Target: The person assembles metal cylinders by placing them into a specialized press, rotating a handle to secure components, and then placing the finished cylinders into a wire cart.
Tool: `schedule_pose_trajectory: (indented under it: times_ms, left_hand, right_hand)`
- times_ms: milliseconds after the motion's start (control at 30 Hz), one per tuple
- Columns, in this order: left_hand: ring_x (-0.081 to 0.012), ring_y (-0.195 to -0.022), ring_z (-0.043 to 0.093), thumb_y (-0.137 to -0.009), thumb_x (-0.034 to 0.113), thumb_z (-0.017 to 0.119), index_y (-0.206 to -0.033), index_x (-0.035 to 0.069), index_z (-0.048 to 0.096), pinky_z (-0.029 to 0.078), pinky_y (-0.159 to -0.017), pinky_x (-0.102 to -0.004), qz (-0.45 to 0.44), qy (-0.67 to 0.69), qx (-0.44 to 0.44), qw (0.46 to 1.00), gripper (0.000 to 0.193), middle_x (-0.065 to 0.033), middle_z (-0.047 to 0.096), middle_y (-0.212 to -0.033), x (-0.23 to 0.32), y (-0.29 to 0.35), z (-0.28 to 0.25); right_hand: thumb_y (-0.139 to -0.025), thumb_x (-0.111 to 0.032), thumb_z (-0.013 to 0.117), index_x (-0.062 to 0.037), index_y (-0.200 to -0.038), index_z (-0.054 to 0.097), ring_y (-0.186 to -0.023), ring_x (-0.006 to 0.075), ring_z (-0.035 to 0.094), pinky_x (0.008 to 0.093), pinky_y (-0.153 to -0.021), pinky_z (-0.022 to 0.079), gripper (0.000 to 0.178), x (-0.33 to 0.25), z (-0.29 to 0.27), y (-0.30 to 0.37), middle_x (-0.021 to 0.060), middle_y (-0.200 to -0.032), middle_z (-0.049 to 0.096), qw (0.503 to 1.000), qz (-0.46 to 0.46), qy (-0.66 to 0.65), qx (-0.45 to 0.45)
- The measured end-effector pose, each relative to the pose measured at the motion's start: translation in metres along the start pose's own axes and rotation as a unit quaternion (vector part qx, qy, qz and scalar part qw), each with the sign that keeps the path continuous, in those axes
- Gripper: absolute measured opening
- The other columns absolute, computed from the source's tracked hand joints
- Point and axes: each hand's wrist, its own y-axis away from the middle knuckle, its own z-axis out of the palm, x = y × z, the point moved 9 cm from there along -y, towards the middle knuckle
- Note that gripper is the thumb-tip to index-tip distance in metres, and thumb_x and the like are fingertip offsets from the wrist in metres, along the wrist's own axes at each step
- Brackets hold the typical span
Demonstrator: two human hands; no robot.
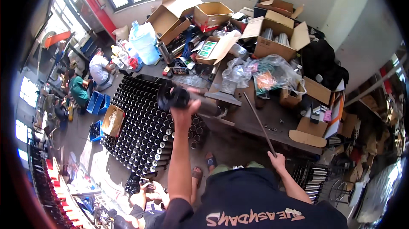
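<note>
My left hand (189, 106) is raised near the bench's left end, its fingers wrapped round a dark metal tube (208, 108). A wide black collar (172, 96) sits at the tube's left end; the other end points toward a grey metal fixture (223, 97) on the bench edge. Whether tube and fixture touch I cannot tell. My right hand (277, 160) is closed round the near end of a long thin metal rod (260, 124). The rod slants away to the left over the bench top (272, 120).
Upright black tubes (140, 122) stand in dense rows on the left. Cardboard boxes (275, 47), plastic bags (277, 77) and a blue water jug (144, 43) crowd the bench's far side. Several people sit nearby, one (100, 69) far left, another person's hands (149, 185) close at lower left.
</note>
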Motion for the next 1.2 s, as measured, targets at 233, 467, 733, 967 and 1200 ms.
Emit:
schedule_pose_trajectory:
  times_ms: [233,467,733,967,1200]
  left_hand:
    - [-0.01,-0.074,0.058,-0.072,0.018,0.085,-0.087,0.002,0.068,0.047,-0.071,-0.0284,-0.138,0.02,0.056,0.989,0.028,0.0004,0.066,-0.082,-0.088,-0.046,0.025]
    - [-0.0131,-0.082,0.064,-0.07,0.012,0.09,-0.098,-0.001,0.072,0.051,-0.08,-0.0307,-0.172,-0.033,0.108,0.979,0.036,-0.002,0.071,-0.095,-0.115,-0.084,0.059]
    - [-0.0422,-0.098,0.058,-0.065,0.028,0.092,-0.101,-0.009,0.058,0.045,-0.09,-0.0509,0.114,-0.284,0.271,0.912,0.062,-0.022,0.061,-0.099,-0.034,-0.015,0.073]
    - [-0.0158,-0.098,0.06,-0.056,0.001,0.086,-0.117,0.005,0.061,0.048,-0.093,-0.0317,-0.174,0.017,-0.297,0.939,0.066,-0.001,0.064,-0.106,-0.071,-0.005,0.099]
    - [-0.0143,-0.094,0.059,-0.054,0.005,0.085,-0.112,0.004,0.064,0.048,-0.091,-0.0337,-0.158,0.062,-0.406,0.898,0.062,-0.0013,0.067,-0.1,-0.067,-0.017,0.1]
  right_hand:
    - [-0.086,-0.046,0.073,-0.0005,-0.065,0.059,-0.051,0.0331,0.057,0.0425,-0.052,0.042,0.052,0.047,-0.043,0.096,0.0189,-0.057,0.054,0.993,-0.077,-0.026,0.08]
    - [-0.087,-0.037,0.074,0.0,-0.065,0.057,-0.049,0.0369,0.052,0.0424,-0.049,0.039,0.046,-0.001,-0.073,0.128,0.0187,-0.055,0.05,0.979,-0.126,-0.062,0.151]
    - [-0.087,-0.031,0.074,0.0022,-0.067,0.057,-0.046,0.0191,0.045,0.0367,-0.048,0.037,0.043,-0.045,-0.064,0.133,0.015,-0.052,0.046,0.976,-0.132,-0.116,0.124]
    - [-0.087,-0.03,0.074,0.002,-0.069,0.062,-0.05,0.0116,0.044,0.034,-0.048,0.037,0.038,-0.065,-0.077,0.141,0.0095,-0.052,0.048,0.979,-0.137,-0.122,0.088]
    - [-0.084,-0.025,0.075,0.0012,-0.063,0.056,-0.044,0.0134,0.039,0.0347,-0.045,0.033,0.038,-0.091,-0.125,0.124,0.0113,-0.049,0.042,0.972,-0.203,-0.055,0.104]
